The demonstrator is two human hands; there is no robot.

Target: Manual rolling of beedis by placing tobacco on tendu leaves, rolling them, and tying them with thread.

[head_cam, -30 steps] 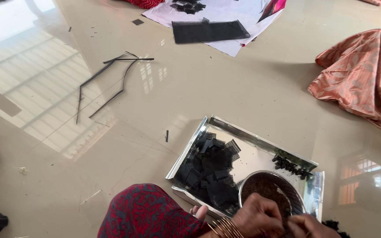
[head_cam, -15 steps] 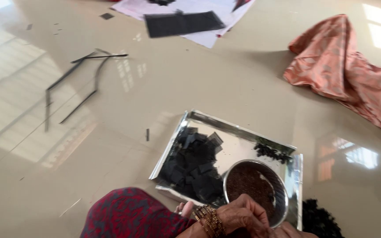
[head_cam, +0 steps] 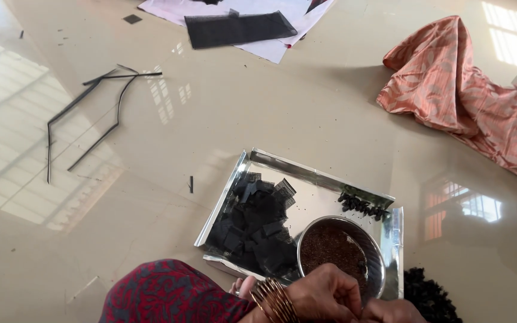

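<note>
The steel bowl (head_cam: 341, 254) of dark brown grains sits at the tray's (head_cam: 324, 179) five o'clock corner; the left hand (head_cam: 324, 294) curls over its near rim, fingertips pinched together — on what, I cannot tell; the right hand (head_cam: 393, 311) meets it at three o'clock, fingers hidden; black squares (head_cam: 255, 224) pile at the bowl's nine o'clock; an orange cloth (head_cam: 468, 96) lies far off at one o'clock.
</note>
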